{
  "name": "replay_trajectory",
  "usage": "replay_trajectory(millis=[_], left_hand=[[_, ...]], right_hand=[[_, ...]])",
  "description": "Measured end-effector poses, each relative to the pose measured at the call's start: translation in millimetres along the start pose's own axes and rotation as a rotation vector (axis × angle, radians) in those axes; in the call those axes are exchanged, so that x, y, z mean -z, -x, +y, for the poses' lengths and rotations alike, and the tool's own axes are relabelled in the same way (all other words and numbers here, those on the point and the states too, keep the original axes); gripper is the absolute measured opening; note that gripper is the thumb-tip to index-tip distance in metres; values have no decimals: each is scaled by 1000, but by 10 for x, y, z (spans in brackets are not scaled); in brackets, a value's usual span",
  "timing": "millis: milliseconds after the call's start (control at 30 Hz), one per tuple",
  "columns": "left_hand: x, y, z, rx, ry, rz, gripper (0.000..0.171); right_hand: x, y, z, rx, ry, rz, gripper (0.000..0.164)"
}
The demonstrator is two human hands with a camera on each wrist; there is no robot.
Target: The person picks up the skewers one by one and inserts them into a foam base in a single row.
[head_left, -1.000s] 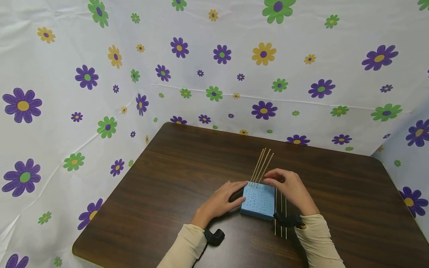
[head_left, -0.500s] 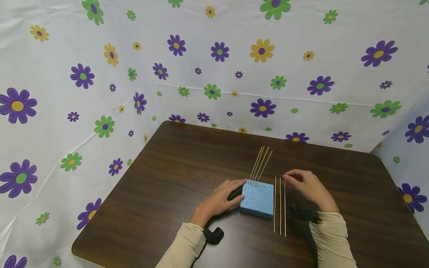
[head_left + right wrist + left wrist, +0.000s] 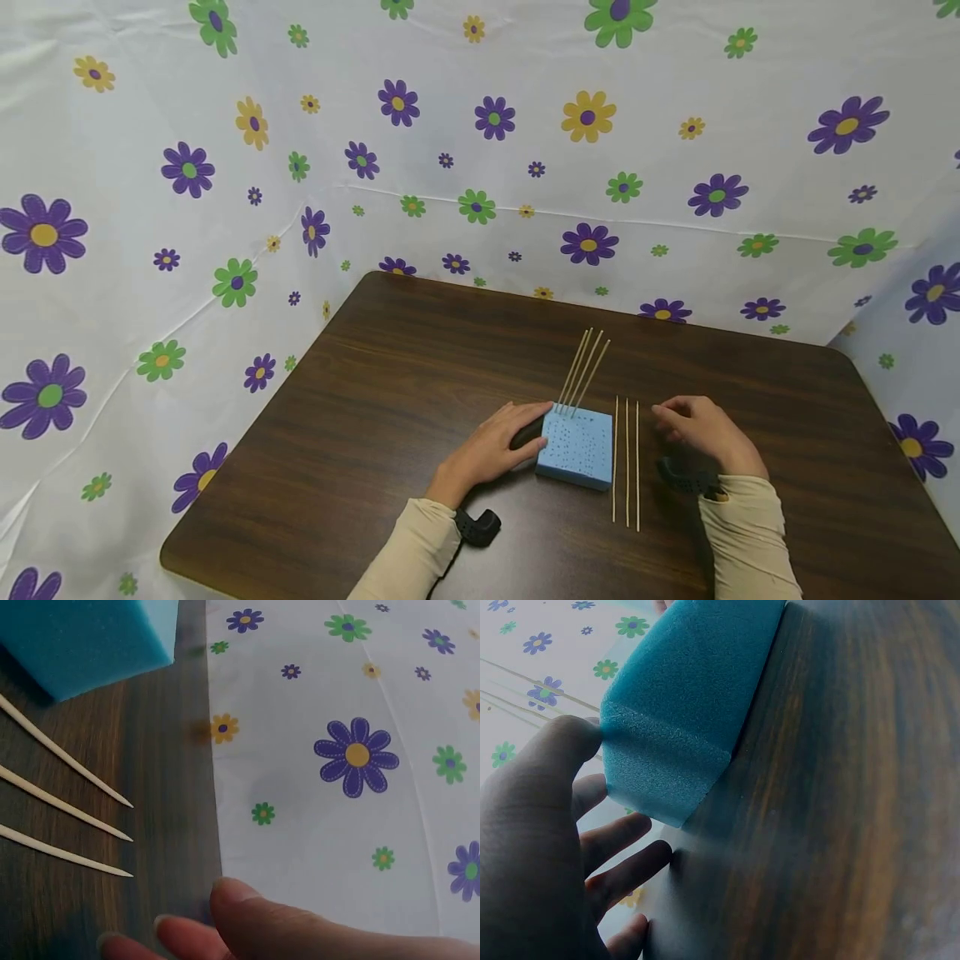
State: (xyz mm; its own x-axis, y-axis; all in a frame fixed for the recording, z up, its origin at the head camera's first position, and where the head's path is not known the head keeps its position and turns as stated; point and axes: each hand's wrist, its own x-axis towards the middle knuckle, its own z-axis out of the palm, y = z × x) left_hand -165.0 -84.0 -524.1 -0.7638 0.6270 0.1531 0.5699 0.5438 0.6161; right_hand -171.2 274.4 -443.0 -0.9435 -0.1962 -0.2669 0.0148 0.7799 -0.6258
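A light blue foam block [image 3: 576, 450] with many small holes in its top lies on the table. Several thin wooden skewers [image 3: 591, 379] stand in its far left part, leaning to the right. My left hand [image 3: 487, 450] rests against the block's left side, thumb and index finger touching it; in the left wrist view the other fingers [image 3: 630, 876] stretch loosely beside the block. Three more skewers [image 3: 627, 462] lie side by side right of the block, their pointed tips showing in the right wrist view. Right of these, my right hand [image 3: 705, 429] hovers, loosely curled, holding nothing.
The dark wood-grain table [image 3: 420, 358] has rounded corners. White cloth with printed flowers [image 3: 480, 167] hangs behind it and at both sides. Black wrist cameras sit on both wrists, the left one [image 3: 480, 527] close to the tabletop.
My right hand has moved right, away from the standing skewers and past the loose ones, which now show fully. The left hand and the foam block have stayed put.
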Motion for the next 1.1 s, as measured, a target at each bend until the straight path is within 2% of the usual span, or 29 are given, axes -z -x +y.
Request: replay_trajectory(millis=[200,500,800,1100], left_hand=[[0,4,-9,2,4,-3,61],[11,-1,-5,5,3,-6,61],[0,0,2,-4,-6,-3,61],[-15,1,-3,-8,-5,3,61]], right_hand=[[-24,-30,56,-66,-20,-54,55],[-106,-89,80,-75,-108,-85,55],[-197,-121,19,-115,-98,-55,41],[-269,-144,-38,-139,-103,-36,38]])
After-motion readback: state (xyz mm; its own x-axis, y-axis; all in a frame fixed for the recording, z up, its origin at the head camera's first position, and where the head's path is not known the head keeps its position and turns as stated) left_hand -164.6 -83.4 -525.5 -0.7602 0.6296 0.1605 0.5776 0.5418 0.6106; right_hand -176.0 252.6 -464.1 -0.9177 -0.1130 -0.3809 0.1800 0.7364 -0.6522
